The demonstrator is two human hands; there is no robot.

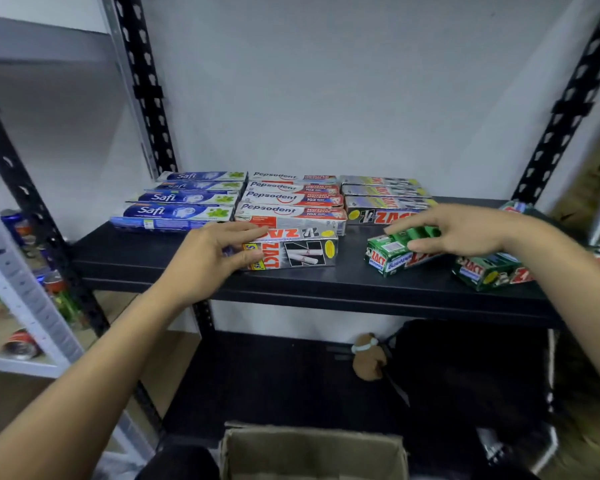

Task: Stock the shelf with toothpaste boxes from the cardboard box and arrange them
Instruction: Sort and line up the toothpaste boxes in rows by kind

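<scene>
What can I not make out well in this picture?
- Cardboard box: head view; the bottom edge cuts it off, contents unseen.
- Green box: blurred, partly under the right hand.
- Silver box: left end behind the left hand.
- Lower shelf: too dark; brown thing unclear.

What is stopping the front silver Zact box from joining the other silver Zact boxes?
The green cardboard Zact box, gripped by the right hand, lies just in front of the silver Zact row. Otherwise only bare black shelf separates that row from the silver cardboard Zact box.
</scene>
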